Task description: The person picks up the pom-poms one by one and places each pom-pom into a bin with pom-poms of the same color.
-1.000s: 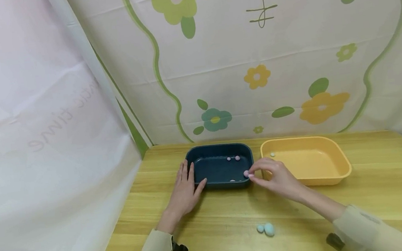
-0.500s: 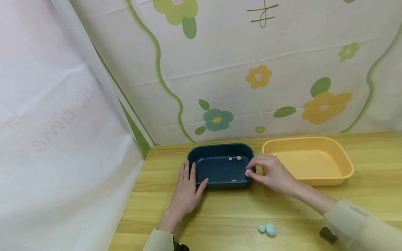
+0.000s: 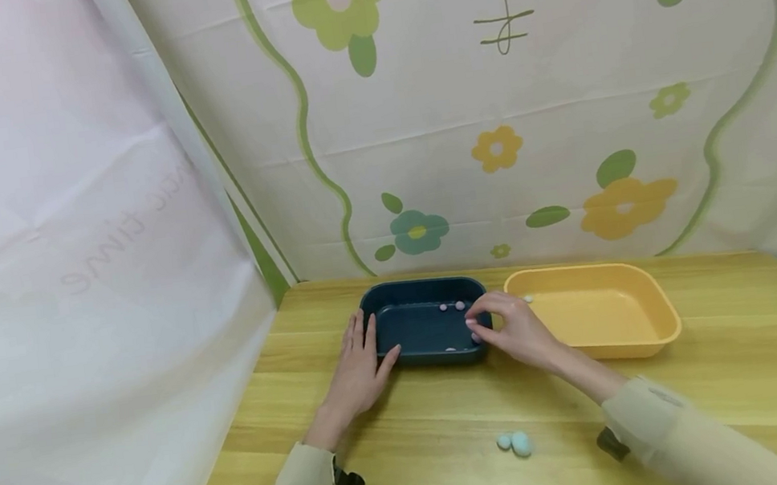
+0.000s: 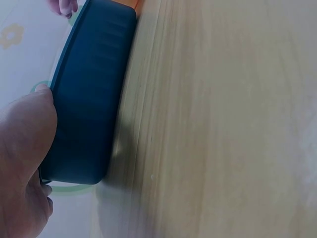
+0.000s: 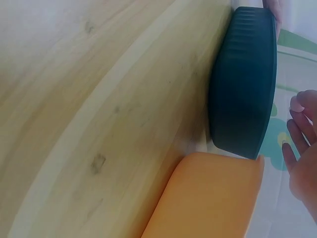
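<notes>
Right hand (image 3: 522, 333) shifted left | fingers pinch round pink ball (image 5: 296, 104) | smooth navy tray (image 3: 410, 335)

Printed sheet (image 3: 417, 118), flowers and lettering, hangs beyond tabletop's far edge | white drape (image 3: 85, 377), creased, faint reversed lettering, runs along its left edge | tabletop (image 3: 417, 473): yellowish wood grain | light: soft

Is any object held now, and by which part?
The right hand seems to pinch a small pink ball by its sides; the left hand rests on the rim of the navy tray.
</notes>
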{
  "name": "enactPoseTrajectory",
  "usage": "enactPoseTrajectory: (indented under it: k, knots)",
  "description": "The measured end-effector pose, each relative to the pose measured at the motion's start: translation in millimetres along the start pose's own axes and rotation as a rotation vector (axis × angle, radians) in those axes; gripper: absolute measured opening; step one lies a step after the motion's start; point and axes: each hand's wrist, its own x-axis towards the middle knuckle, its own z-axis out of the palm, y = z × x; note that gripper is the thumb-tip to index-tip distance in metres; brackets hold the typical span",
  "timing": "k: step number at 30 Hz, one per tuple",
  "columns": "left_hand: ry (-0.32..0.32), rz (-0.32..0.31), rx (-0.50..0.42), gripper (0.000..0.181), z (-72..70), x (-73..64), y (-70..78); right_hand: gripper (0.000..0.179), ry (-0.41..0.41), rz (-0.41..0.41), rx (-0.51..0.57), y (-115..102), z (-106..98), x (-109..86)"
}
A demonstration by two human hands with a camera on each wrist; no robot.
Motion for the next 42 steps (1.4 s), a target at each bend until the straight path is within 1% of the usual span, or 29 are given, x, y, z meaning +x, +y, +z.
enactPoseTrajectory:
  k: [6,10,14,18,24,31,36,40,42]
  knots:
    - [0.0,0.003,0.014,0.086,-0.4,0.1,-0.4,0.012,0.013,-0.008,-0.011,0,10,9.8]
    - [0.001,0.003,0.014,0.086,0.3,0.4,-0.4,0.009,-0.005,0.019,-0.02,-1,16,16.5]
    - [0.001,0.002,0.008,0.086,0.6,0.7,-0.7,0.007,-0.018,0.038,-0.001,1,25,23.3]
    - [0.0,0.002,0.014,0.086,1.5,1.0,-1.1,0.007,-0.013,0.04,0.021,1,33,29.2]
    - [0.002,0.001,0.019,0.087,1.5,0.8,-0.7,0.006,0.004,0.04,-0.013,1,40,34.5]
    - [0.011,0.006,0.016,0.086,1.4,1.2,-1.0,0.004,0.034,0.071,-0.007,7,45,34.9]
    - [0.007,0.003,0.017,0.086,1.0,1.7,-0.2,0.011,0.04,0.102,0.006,12,46,30.2]
    - [0.008,0.004,0.009,0.086,0.4,1.2,0.2,0.019,0.035,0.133,0.019,11,42,25.3]
    - [0.006,0.003,0.005,0.086,-0.2,0.6,0.1,0.019,0.046,0.136,0.015,10,38,21.5]
